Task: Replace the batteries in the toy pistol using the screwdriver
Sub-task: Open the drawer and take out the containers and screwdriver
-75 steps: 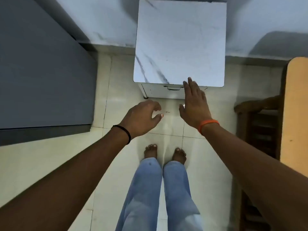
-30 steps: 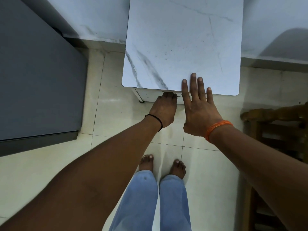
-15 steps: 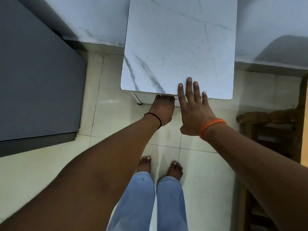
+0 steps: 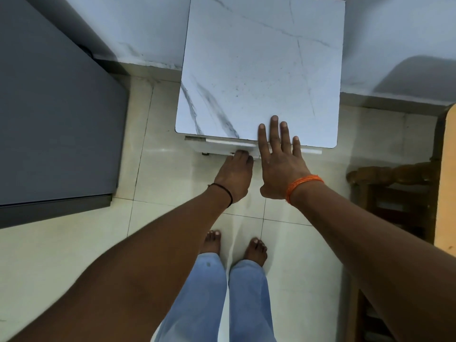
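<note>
Person stands barefoot on a cream tiled floor (image 4: 172,183), facing a small white marble-patterned cabinet top (image 4: 259,70). Right hand (image 4: 281,166), orange band at the wrist, lies flat with straight fingers (image 4: 274,129) spread over the near edge of the top, toward its near right corner; it grasps nothing, just presses. Left hand (image 4: 235,174), black thread at the wrist, reaches under the near edge, fingers curled onto the white drawer front (image 4: 222,146), which shows slightly proud of the top. The handle itself is hidden, so it can't be told whether the fingers actually close round it; it looks like a pull grip.

Toy pistol, screwdriver and batteries: none in view. Probably inside the drawer, but that is a guess.

Progress: very start. The step in hand appears to be opening the drawer to fetch the items. Nothing done yet on the task proper: finding the pistol and tool, unscrewing the cover, swapping cells, closing up all remain.

Dark grey flat panel (image 4: 54,107) off to the left, brown wooden chair (image 4: 394,183) off to the right.
</note>
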